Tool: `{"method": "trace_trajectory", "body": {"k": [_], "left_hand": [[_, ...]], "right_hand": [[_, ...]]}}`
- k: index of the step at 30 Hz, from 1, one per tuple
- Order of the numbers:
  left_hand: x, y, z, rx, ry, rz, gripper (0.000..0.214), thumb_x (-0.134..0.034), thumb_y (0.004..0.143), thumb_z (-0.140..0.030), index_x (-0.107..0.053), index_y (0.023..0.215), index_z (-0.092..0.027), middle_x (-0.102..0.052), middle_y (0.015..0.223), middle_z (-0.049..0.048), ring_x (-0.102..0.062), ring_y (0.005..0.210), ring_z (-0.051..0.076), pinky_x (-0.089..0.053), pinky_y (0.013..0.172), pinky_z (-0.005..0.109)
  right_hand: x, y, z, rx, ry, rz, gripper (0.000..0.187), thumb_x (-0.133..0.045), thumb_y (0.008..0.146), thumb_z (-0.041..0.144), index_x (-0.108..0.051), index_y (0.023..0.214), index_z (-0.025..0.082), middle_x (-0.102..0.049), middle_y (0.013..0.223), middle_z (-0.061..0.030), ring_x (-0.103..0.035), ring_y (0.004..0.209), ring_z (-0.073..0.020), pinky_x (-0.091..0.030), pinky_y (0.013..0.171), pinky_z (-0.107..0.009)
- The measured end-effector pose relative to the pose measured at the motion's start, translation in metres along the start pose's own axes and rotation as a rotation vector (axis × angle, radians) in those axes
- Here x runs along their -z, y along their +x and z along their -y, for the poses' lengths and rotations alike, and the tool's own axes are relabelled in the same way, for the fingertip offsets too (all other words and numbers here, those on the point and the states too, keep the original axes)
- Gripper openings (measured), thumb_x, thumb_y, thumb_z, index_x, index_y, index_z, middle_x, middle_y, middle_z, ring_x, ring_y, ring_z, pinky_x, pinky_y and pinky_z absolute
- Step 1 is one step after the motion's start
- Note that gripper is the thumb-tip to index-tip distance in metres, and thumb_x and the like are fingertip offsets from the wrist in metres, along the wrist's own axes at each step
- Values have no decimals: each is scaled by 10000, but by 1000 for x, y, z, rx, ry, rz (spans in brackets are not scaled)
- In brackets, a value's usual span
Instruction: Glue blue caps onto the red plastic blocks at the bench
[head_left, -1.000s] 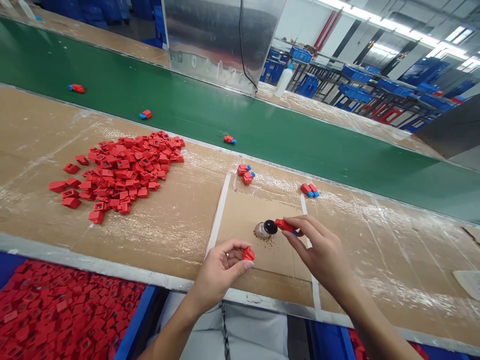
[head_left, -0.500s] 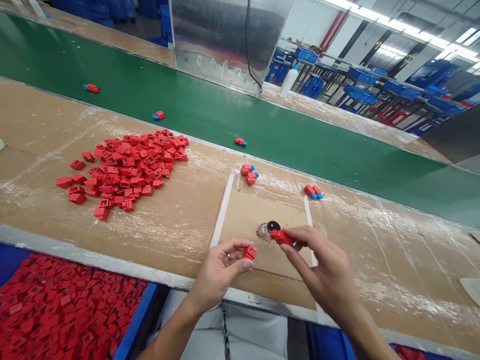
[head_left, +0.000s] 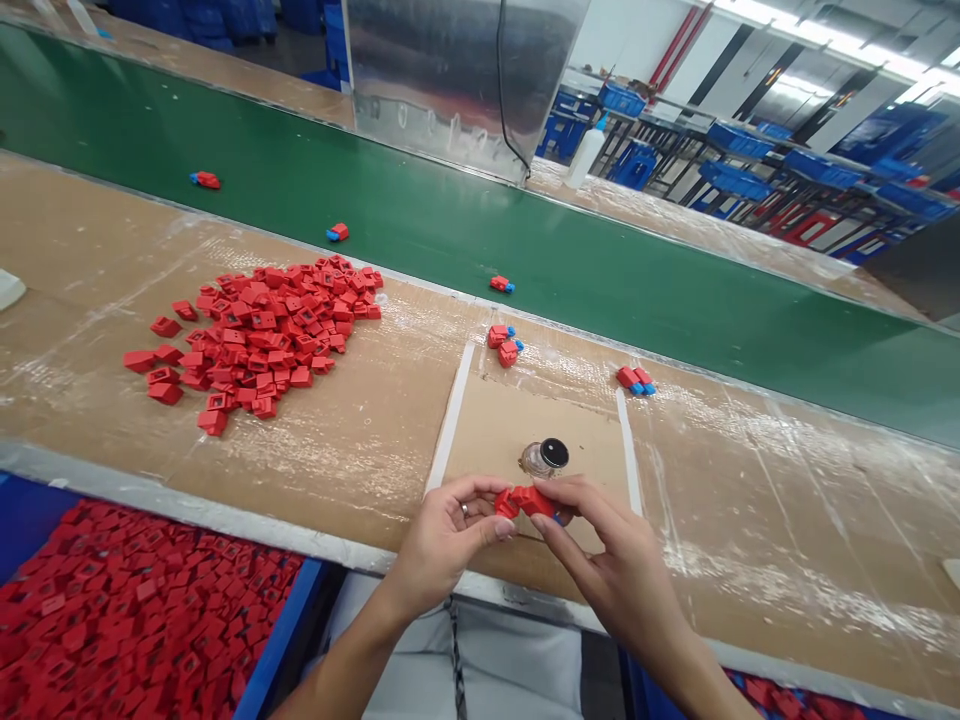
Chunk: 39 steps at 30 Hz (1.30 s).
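Between thumb and fingers, my left hand (head_left: 444, 535) pinches a small red plastic block (head_left: 506, 503) with an opening in it. My right hand (head_left: 611, 540) grips a red plastic piece with a blue end (head_left: 536, 500), most of the blue covered by the fingers. The two pieces meet in front of me, apparently touching; I cannot tell whether they are joined. Just beyond them stands a small clear round jar with a black disc on top (head_left: 553, 454). A heap of red blocks (head_left: 270, 330) lies on the table to the left.
A green conveyor belt (head_left: 420, 220) crosses behind the table, carrying several red-and-blue pieces (head_left: 501, 284). Pairs of such pieces (head_left: 636, 380) sit near the table's far edge. At lower left is a blue crate (head_left: 281, 640) full of red blocks. A white bottle (head_left: 586, 152) stands beyond the belt.
My right hand has moved left and down from beside the jar, bringing its piece against the block in my left hand. The camera view has shifted slightly.
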<state>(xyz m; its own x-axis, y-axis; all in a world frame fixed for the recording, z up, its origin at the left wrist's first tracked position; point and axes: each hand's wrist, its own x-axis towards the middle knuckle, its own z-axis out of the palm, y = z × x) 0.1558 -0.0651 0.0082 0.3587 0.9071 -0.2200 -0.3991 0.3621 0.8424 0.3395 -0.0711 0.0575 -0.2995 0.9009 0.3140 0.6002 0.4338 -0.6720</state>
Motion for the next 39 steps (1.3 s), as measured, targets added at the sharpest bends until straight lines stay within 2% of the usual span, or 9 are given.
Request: {"method": "trace_trajectory", "body": {"k": [8,12,15,20,30,35,37,39], "left_hand": [[2,1,1,-1,37,9,305,-764,784,-248,-688,1063,-151,-678,776,18,-595,733,136,-477,721,257],[0,0,-3,-9,64,-24,245,-778,756,-236,-726,977,-142,-653,697,-1,-564,665,118,-450,668,232],[-2,0,-6,23,44,1,223,-786,738,-249,-741,924,-135,-671,698,13,-574,662,128,-459,654,238],[-2,1,-6,77,11,32,236,-794,715,-261,-731,902,-132,-688,706,23,-582,644,125,-458,630,238],[2,3,-6,115,66,76,150,-722,741,-181,-694,880,-134,-655,679,-4,-563,633,109,-424,624,228],[0,0,-2,147,112,101,182,-728,740,-184,-694,912,-134,-669,708,12,-596,664,118,-446,648,232],[0,-4,-5,193,153,130,361,-778,664,-145,-690,1014,-159,-697,864,40,-619,675,118,-462,639,233],[7,-7,-17,203,228,151,640,-795,602,-100,-634,1208,-231,-664,1138,84,-653,695,125,-491,635,247]], "right_hand": [[-2,-2,0,-1,12,30,137,-582,961,217,-611,1094,208,-651,962,-63,-617,783,-175,-525,698,-281],[-4,-5,-1,3,21,65,98,-551,974,207,-620,1043,209,-646,968,-75,-635,855,-191,-531,736,-283],[-5,-7,-4,-9,44,117,109,-521,986,197,-627,1005,213,-637,960,-69,-641,873,-184,-528,759,-271],[-8,-11,-9,-7,70,180,156,-470,1003,200,-617,1051,216,-613,949,-74,-632,857,-189,-530,759,-287],[-9,-11,-8,24,30,201,156,-446,999,169,-593,960,202,-612,920,-70,-616,813,-186,-511,711,-287],[-13,-24,-7,-62,75,130,137,-486,994,224,-623,985,220,-679,932,-61,-663,807,-194,-545,687,-279],[-9,-40,-9,-109,58,35,139,-510,991,274,-633,1046,241,-699,941,-61,-680,788,-206,-570,660,-290],[0,-59,-14,-126,-18,-128,186,-545,982,343,-623,1131,266,-698,996,-72,-688,809,-224,-594,668,-321]]}}
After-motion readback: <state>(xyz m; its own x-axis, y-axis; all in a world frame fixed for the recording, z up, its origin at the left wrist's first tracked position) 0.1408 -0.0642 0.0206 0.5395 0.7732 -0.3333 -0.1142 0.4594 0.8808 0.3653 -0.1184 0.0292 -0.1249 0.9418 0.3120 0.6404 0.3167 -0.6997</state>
